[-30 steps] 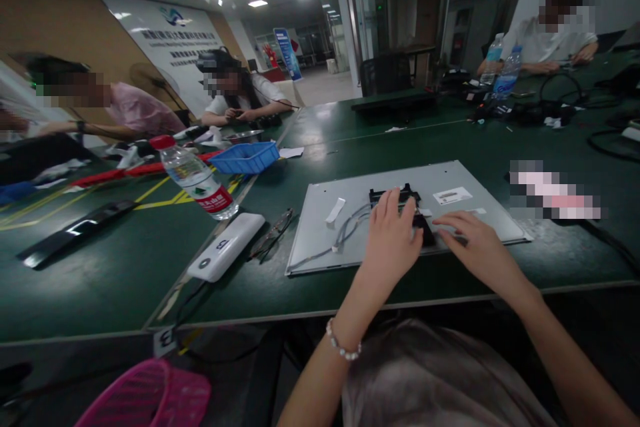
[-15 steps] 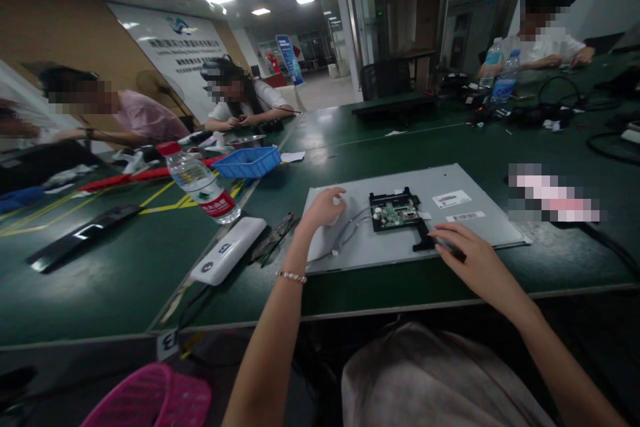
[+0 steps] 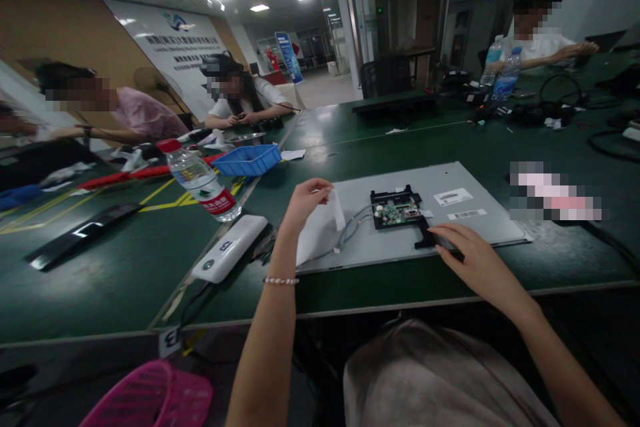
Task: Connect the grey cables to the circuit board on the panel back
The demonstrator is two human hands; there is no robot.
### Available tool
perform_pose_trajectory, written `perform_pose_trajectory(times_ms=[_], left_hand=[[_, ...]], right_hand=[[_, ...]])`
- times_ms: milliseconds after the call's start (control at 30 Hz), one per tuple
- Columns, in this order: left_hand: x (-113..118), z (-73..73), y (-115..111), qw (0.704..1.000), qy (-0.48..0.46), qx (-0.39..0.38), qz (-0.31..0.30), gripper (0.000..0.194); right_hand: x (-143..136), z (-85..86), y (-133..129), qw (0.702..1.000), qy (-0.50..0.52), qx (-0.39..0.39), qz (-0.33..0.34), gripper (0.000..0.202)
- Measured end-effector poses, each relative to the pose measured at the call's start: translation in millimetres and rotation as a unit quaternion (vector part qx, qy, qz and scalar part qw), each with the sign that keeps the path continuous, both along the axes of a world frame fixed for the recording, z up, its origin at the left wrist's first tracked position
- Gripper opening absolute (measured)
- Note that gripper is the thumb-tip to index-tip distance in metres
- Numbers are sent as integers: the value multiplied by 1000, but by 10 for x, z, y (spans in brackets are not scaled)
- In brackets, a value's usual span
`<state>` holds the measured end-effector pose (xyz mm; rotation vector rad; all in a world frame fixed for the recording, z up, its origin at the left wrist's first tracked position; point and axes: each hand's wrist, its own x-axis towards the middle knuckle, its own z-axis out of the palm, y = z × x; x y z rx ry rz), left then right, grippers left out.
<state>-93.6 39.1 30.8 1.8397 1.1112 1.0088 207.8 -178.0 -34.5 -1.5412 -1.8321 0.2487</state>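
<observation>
A flat grey panel (image 3: pixel 400 255) lies on the green table, with a black bracket holding a green circuit board (image 3: pixel 397 211) on top. Grey cables (image 3: pixel 350 230) run from the board toward the panel's left side. Over the panel's left part, my left hand (image 3: pixel 309 201) pinches the top of a white strip (image 3: pixel 339 210) that hangs down. My right hand (image 3: pixel 463 250) is at the panel's front right, its thumb and fingers closed on the end of the bracket's black arm (image 3: pixel 425 238). Two white labels sit on the panel's right part.
Left of the panel are a white power bank (image 3: pixel 230 249), a water bottle (image 3: pixel 203 183) and a blue tray (image 3: pixel 249 160). A blurred phone-like object (image 3: pixel 555 193) lies at right. A pink basket (image 3: pixel 150 393) stands below the table edge. Several people sit around.
My left hand has moved left, and the white strip now hangs clearly from its fingers. My right hand has stayed almost in place at the bracket arm.
</observation>
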Motion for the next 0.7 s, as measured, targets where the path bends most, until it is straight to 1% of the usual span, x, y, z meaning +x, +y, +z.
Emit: perform_pose_trajectory(times_ms=[100, 233, 300, 367, 467, 533, 600, 667, 700], left_hand=[[61, 11, -85, 997, 14, -51, -49, 27], [153, 33, -200, 985, 42, -123, -112, 27], [167, 40, -228, 979, 52, -148, -127, 27], [159, 28, -227, 977, 65, -157, -130, 27], [126, -25, -183, 975, 97, -153, -127, 26], [111, -62, -147, 975, 129, -133, -121, 27], [109, -80, -121, 979, 152, -94, -99, 28], [124, -70, -113, 985, 150, -46, -69, 27], [136, -58, -116, 988, 142, -24, -59, 26]], right_hand=[[0, 2, -2, 1000, -4, -1, 0, 35], [-3, 1, -3, 1000, -7, 1, -3, 36], [-4, -4, 0, 1000, -9, 3, 1, 35], [-3, -12, 4, 1000, -12, 4, 2, 35], [-2, -16, 3, 1000, -15, 8, -2, 35], [-9, 1, -6, 1000, -17, 19, -8, 35], [-35, 45, -18, 998, -20, 45, -27, 33], [-93, 118, -23, 996, -21, 75, -41, 32], [-138, 164, -18, 995, -22, 85, -38, 32]])
